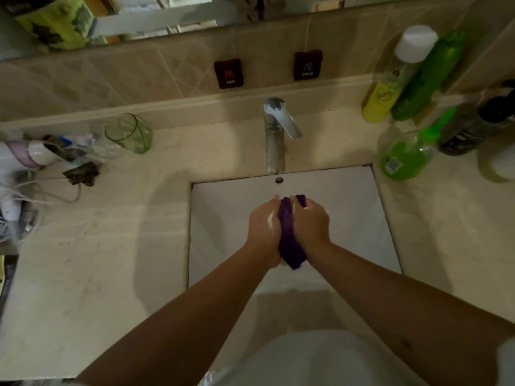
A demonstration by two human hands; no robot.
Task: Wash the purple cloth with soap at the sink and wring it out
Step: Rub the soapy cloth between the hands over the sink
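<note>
Where bottles flank faucet

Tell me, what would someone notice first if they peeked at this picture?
First, the purple cloth, bunched up between the left hand and right hand, both squeezing it over the white sink. Next, the shiny faucet just behind, and the bright green bottles on the counter at the right.
</note>
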